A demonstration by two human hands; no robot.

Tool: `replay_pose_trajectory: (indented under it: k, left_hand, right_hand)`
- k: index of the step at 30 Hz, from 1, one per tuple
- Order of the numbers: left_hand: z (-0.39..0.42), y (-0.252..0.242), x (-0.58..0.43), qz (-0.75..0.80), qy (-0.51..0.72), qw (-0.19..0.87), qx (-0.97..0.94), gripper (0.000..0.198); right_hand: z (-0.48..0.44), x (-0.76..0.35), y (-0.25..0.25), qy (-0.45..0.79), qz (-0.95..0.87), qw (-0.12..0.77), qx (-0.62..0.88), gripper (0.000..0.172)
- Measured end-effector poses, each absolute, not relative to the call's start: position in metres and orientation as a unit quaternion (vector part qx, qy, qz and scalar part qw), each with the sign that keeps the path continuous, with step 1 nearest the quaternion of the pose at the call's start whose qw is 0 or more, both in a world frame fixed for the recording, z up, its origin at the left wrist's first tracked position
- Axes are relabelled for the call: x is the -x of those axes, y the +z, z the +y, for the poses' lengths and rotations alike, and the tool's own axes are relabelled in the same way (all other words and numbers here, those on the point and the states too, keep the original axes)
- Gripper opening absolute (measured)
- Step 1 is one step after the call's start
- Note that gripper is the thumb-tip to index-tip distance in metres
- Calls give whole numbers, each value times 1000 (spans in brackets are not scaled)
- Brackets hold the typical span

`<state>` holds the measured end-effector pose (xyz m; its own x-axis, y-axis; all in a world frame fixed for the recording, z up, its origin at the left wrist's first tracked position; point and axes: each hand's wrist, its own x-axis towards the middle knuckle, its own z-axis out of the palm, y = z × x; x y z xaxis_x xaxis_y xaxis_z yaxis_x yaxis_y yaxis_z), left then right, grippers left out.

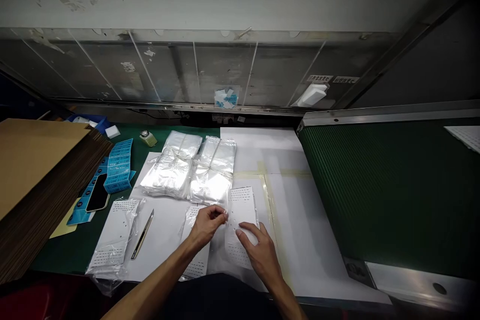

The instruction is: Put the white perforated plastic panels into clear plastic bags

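Fingers of the left hand [205, 223] pinch clear film [228, 204] beside a printed card [242, 201], where the right hand [260, 247] rests, loosely spread. White paper [300, 220] extends right to a conveyor [390, 185]; bundled bags [212, 172] block ahead.

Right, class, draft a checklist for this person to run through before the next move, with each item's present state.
1. Left hand at the clear film: ok, fingertips pinched at its edge.
2. Right hand steadying the printed card: ok, fingers touch it.
3. Knife away from both hands: ok.
4. Knife blade retracted: cannot tell.
5. Phone off the label sheets: not ok, it lies on them.
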<state>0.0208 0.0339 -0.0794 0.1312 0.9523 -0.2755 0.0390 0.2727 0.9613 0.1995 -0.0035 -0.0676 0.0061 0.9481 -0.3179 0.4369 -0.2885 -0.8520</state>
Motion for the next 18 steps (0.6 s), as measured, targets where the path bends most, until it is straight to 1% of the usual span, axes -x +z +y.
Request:
replay_pose_trajectory:
  k: [3, 5, 7, 10, 15, 16, 18]
  left_hand:
    - [22, -70, -31, 491, 393, 679, -379, 19]
    - [16, -66, -34, 467, 396, 718, -330, 21]
    - [11, -63, -32, 450, 400, 745, -287, 22]
    - [5, -60, -25, 440, 415, 761, -234, 21]
    - [0, -56, -19, 391, 456, 791, -119, 17]
    - [0, -54, -19, 384, 454, 795, -120, 17]
    - [1, -52, -19, 402, 430, 786, -187, 13]
  right_hand:
    - [2, -191, -54, 450, -569, 274, 632, 25]
    - [3, -189, -47, 442, -598, 269, 612, 23]
    - [4, -189, -45, 438, -617, 262, 598, 26]
    - [5, -193, -46, 435, -617, 258, 603, 29]
    - [7, -198, -50, 403, -609, 257, 633, 28]
    - [7, -198, -50, 396, -611, 255, 636, 28]
    - [10, -199, -49, 381, -615, 253, 642, 26]
